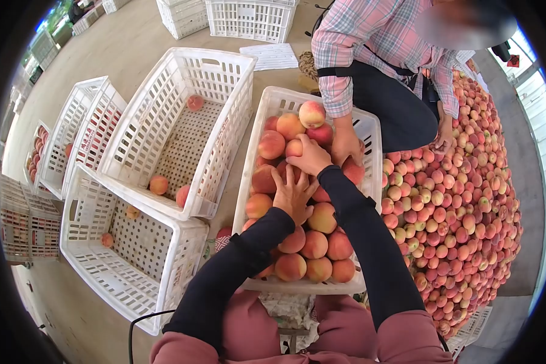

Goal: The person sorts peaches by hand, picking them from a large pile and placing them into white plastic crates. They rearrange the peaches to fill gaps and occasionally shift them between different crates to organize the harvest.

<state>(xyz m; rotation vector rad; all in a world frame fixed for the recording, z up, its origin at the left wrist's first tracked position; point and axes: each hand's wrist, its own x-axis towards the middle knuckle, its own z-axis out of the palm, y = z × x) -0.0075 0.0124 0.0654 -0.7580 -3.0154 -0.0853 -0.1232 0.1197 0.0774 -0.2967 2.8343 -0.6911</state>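
A white plastic crate [247,176] full of peaches stands in front of me. My right hand [314,156] has its fingers curled round a peach [293,148] near the crate's middle. Just below it, my left hand [292,197] lies over the peaches with fingers spread; what is under its palm is hidden. A larger yellow-red peach [312,114] sits on top of the pile at the far end. Nearer to me, a row of peaches [290,267] shows along the close end. A co-worker's hand [347,145] reaches into the right side, touching a peach [352,172].
To the left stand two large white crates, an upper one [142,124] and a lower one [118,274], each with a few peaches. A big heap of peaches [461,224] lies on the right. The co-worker [382,67] sits beyond my crate. More crates [252,21] stand behind.
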